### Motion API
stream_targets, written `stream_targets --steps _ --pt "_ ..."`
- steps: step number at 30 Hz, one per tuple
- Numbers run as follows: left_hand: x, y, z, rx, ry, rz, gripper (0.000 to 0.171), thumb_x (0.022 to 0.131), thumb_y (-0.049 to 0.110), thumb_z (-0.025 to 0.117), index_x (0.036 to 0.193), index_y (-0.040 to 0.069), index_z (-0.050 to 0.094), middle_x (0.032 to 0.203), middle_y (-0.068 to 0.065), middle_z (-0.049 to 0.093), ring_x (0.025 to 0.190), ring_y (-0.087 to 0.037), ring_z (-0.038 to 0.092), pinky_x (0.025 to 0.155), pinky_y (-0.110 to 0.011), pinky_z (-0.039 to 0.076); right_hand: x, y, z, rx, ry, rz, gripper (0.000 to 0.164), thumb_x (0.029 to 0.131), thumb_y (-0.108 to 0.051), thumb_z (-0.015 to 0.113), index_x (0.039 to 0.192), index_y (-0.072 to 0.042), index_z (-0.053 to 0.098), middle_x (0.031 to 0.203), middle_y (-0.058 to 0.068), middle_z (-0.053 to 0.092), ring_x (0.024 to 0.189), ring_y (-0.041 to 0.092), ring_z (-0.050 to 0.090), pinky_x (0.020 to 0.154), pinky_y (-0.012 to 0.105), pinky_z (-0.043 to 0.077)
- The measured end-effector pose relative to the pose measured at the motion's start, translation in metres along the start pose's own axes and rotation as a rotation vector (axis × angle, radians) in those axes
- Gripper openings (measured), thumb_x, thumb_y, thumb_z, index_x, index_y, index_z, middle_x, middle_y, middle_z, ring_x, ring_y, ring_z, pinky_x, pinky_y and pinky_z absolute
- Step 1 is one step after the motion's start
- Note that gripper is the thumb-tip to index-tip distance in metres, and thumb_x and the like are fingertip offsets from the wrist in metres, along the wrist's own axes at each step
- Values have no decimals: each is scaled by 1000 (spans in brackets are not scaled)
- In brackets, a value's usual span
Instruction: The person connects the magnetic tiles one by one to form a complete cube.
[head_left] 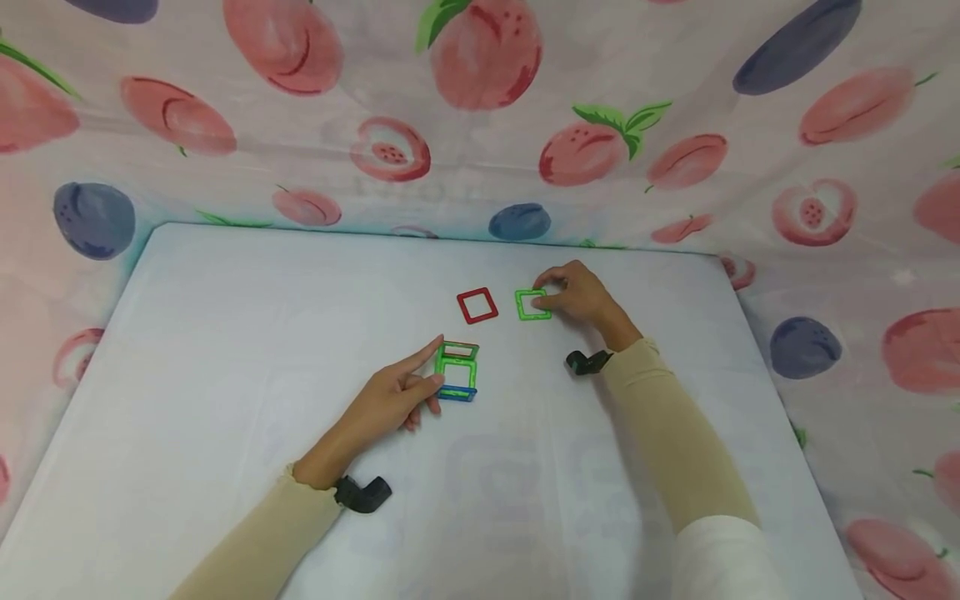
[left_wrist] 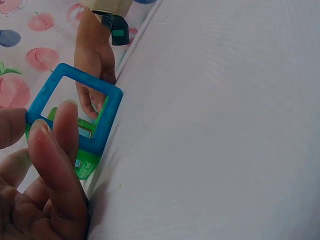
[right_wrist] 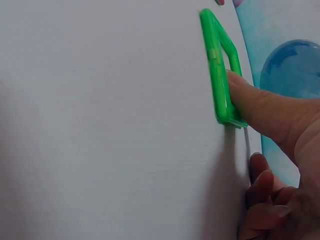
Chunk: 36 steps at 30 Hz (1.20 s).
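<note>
1. Near the centre of the frame, our left hand (head_left: pixel 390 400) grips the joined squares (head_left: pixel 474 375) by their left side, between thumb and index finger.
2. Right of centre, our right hand (head_left: pixel 581 293) pinches a single green square (head_left: pixel 518 306); a red square (head_left: pixel 492 302) lies just left of it, touched by neither hand.
3. The joined squares' blue panel (head_left: pixel 456 393) looks raised, so we judge that a slack left grip or a bump could fold it over or pull it loose.
4. If our right thumb slips, the green square could drop; a careless sweep leftward could knock the red one.
5. We work on a white table (head_left: pixel 225 375) filling the lower frame; fruit-patterned cloth (head_left: pixel 465 192) hangs behind and beside it.
</note>
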<state>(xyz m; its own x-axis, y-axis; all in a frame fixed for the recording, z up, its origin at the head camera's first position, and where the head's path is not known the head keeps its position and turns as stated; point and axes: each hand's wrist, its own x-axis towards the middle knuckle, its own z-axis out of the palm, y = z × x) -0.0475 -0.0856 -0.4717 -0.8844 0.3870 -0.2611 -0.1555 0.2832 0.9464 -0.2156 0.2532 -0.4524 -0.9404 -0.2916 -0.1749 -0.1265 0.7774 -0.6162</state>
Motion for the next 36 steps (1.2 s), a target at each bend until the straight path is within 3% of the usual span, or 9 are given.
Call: stream_targets --steps 5,12,18,22,24,29,36 --pt "0 1 0 4 1 -4 63 102 39 63 158 42 34 81 -5 73 54 -17 54 55 -29 54 -1 1 1 -44 17 -5 20 88 -22 82 100 -7 78 118 12 70 111 29 58 102 46 43" --pt "-1 2 0 1 -1 1 63 102 39 63 158 43 34 82 -5 73 55 -17 54 56 -29 54 -12 1 2 1 -11 99 28 98 -29 70 106 -3 71 131 17 56 118 33 49 106 51 40" --pt "0 -1 0 5 4 7 64 102 38 62 159 39 33 81 -5 73 54 -16 54 56 -29 55 -36 -7 9 155 -50 202 36 99 -43 65 106 -9 71 121 9 59 109 27 49 89 39 41" --pt "1 -2 2 5 -2 5 64 102 39 62 159 39 32 81 -5 74 54 -16 55 56 -29 55 -54 -10 11 289 -50 249 41 102 -48 59 108 -10 74 121 1 59 109 22 46 90 35 38" --pt "1 -2 2 1 -9 6 65 102 39 62 159 39 32 82 -5 74 55 -16 55 56 -29 55 -61 -11 13 348 -64 261 45 103 -50 55 108 -10 75 107 0 57 101 21 45 88 33 36" --pt "1 1 1 -8 -7 13 64 102 38 62 159 39 33 82 -7 75 56 -18 56 56 -30 55 -73 -21 17 451 -121 276 44 105 -46 54 108 -7 74 78 2 41 75 18 39 70 28 34" --pt "2 1 0 -15 -5 12 63 102 38 63 158 40 35 83 -9 75 55 -18 55 55 -29 54 -86 -43 28 566 -241 270 39 105 -37 58 109 0 70 75 -1 50 66 13 42 55 23 32"
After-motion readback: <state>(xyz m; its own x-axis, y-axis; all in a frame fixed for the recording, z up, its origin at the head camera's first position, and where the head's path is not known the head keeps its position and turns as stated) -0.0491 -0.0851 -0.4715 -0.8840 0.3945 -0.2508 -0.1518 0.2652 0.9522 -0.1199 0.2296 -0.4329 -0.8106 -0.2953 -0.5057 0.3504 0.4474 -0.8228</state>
